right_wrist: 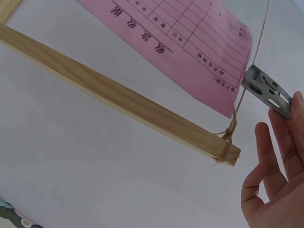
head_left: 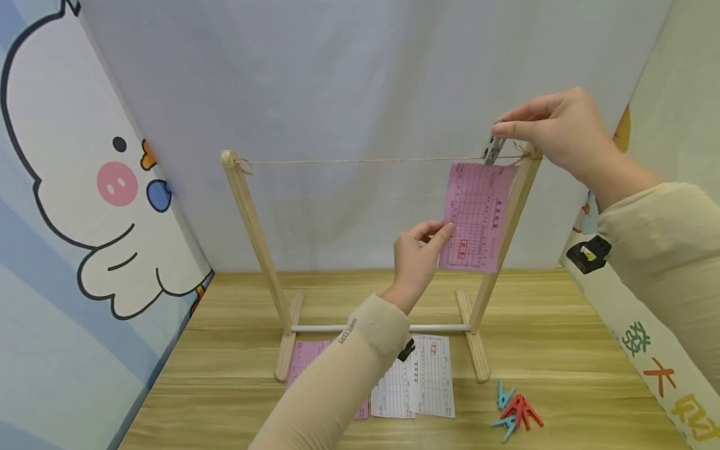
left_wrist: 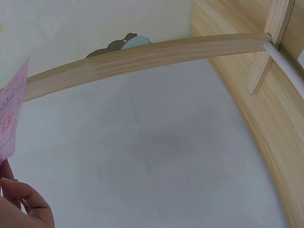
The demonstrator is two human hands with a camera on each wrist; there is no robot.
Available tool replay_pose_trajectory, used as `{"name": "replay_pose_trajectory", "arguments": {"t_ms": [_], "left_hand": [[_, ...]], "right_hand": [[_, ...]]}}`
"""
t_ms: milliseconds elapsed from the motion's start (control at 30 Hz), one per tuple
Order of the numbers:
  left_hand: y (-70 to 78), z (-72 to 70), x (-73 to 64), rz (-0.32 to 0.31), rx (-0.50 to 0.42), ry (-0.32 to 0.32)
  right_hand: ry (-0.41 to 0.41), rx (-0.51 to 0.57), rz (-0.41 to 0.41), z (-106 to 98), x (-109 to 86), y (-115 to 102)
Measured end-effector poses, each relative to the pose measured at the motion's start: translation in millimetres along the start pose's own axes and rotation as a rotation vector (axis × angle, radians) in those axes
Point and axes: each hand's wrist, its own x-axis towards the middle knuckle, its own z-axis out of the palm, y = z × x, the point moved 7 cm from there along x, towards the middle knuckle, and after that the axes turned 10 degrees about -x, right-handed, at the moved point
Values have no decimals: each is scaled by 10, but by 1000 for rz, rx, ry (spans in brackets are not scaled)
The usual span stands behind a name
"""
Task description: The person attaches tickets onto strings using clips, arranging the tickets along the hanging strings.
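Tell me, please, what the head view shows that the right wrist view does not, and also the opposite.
Only the head view shows the left hand, the white slips and the pegs. Only the right wrist view shows a post's tip clear of the hand, with the string tied round it. Both share the hanging pink slip and the grey clip, held by the right hand.

A pale grey backdrop [head_left: 337, 75] rises behind a wood-grain tabletop [head_left: 214, 362], a cartoon-bird panel [head_left: 73, 212] at left.
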Motion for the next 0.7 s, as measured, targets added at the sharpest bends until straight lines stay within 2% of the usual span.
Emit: {"name": "replay_pose_trajectory", "arguments": {"t_ms": [267, 700], "left_hand": [[-6, -25, 12, -1, 17, 3], [5, -11, 40, 28, 11, 4]], "right_hand": [[13, 27, -17, -41, -4, -32], [12, -50, -45, 32, -31, -62]]}}
